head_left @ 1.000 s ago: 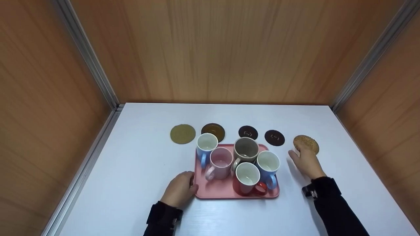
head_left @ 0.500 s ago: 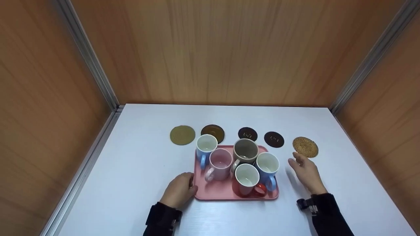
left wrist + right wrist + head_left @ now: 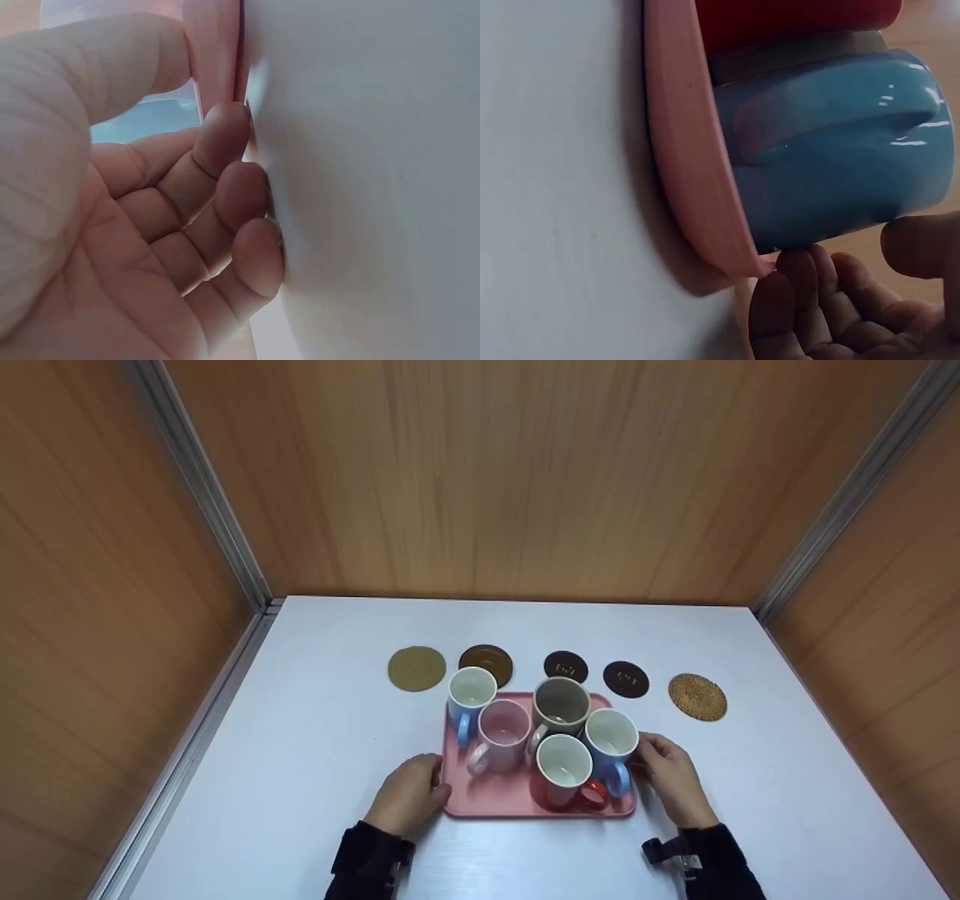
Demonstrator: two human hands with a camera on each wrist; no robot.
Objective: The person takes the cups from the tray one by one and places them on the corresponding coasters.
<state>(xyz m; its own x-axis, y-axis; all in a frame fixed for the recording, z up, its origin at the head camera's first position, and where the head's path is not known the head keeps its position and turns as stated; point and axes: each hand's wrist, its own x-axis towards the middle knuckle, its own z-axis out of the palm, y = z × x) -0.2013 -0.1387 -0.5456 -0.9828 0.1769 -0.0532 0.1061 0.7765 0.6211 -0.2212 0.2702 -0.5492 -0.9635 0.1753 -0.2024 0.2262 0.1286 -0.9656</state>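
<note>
In the head view, a pink tray [image 3: 480, 799] carries a light-blue mug [image 3: 472, 690], a pink mug [image 3: 504, 735], a grey mug [image 3: 561, 706], a red mug [image 3: 564, 765] and a second blue mug [image 3: 611, 735], all upright. My left hand [image 3: 405, 795] grips the tray's left edge: the thumb lies on the rim [image 3: 214, 52], with fingers curled low beside it. At the tray's right edge is my right hand [image 3: 675, 784]. Its loosely bent fingers [image 3: 799, 274] meet the tray rim beside the second blue mug, and the thumb lies close to that mug's side. No grip shows there.
Behind the tray, a row of round coasters lies on the white table [image 3: 300, 735]: olive [image 3: 417, 668], brown [image 3: 487, 660], two dark ones [image 3: 566, 665] and a woven one [image 3: 697, 697] at the right. Wood-grain panels [image 3: 517, 480] enclose the back and sides.
My right hand has left the woven coaster, moving left and nearer to me to the tray's right edge. The left hand stays on the tray; the mugs have not visibly moved.
</note>
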